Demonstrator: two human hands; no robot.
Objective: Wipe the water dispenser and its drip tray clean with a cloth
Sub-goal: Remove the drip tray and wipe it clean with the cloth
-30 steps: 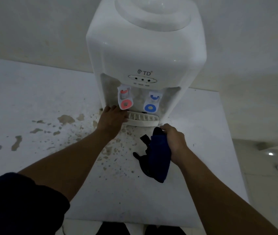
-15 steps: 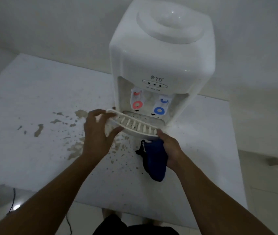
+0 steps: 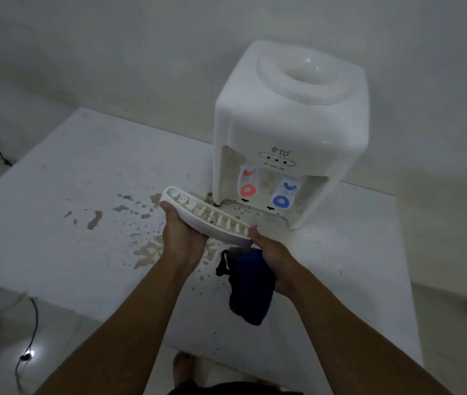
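Observation:
A white tabletop water dispenser (image 3: 289, 132) stands at the back right of a white table, with a red tap (image 3: 247, 189) and a blue tap (image 3: 280, 201). Its white slotted drip tray (image 3: 198, 213) is out of the dispenser, held tilted above the table in front of it. My left hand (image 3: 182, 238) grips the tray from below at its left part. My right hand (image 3: 272, 258) touches the tray's right end with the thumb while holding a dark blue cloth (image 3: 251, 289) that hangs down.
The white table (image 3: 55, 223) has brown stains and chipped patches (image 3: 147, 249) left of the dispenser. A wall runs close behind. Black cables (image 3: 27, 337) lie on the floor at the left. The table's front edge is near my feet.
The drip tray has come fully out of the dispenser and been lifted toward me and leftward. My left hand now holds it from underneath. The cloth stays in my right hand.

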